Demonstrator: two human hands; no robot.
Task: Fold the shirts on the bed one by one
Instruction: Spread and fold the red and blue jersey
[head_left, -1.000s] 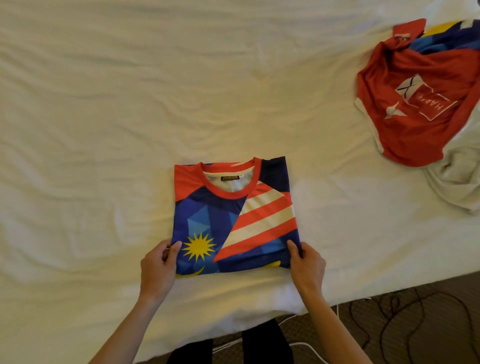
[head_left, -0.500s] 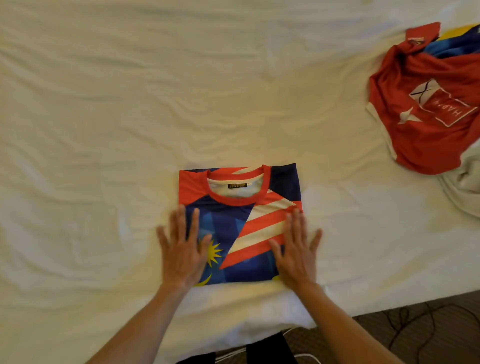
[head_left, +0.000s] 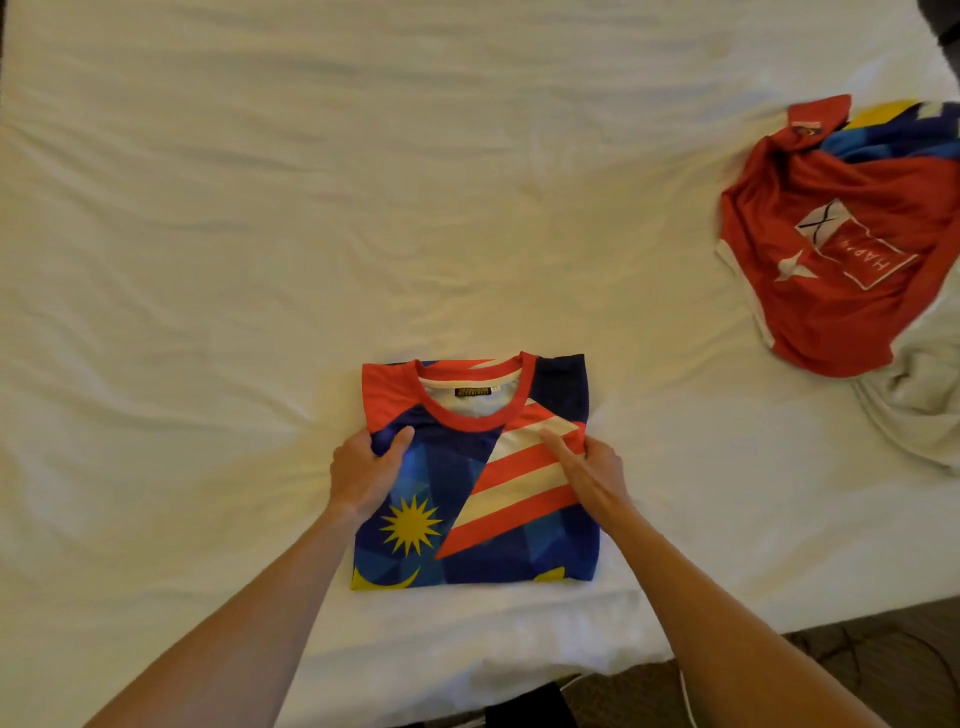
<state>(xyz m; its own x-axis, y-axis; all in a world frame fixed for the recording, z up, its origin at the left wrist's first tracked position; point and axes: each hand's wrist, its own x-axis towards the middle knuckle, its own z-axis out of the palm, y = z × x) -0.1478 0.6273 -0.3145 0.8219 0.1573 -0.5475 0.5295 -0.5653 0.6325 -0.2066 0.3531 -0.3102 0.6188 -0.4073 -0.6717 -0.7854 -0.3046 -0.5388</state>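
White bed (head_left: 260, 208) is carrying the folded shirt (head_left: 475, 499); left hand (head_left: 363, 470) and right hand (head_left: 592, 467) are pinching its side edges, best lifted level toward the red shirt (head_left: 841, 249).

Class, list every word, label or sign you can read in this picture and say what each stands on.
"HAPPY", upside down and partly creased, in a white box on the crumpled red shirt.
A white "X" mark beside it on the same shirt.
Black neck label with yellow print inside the collar of the folded shirt: too small to read.
Badge on the red shirt's upper flap: blurred, unreadable.
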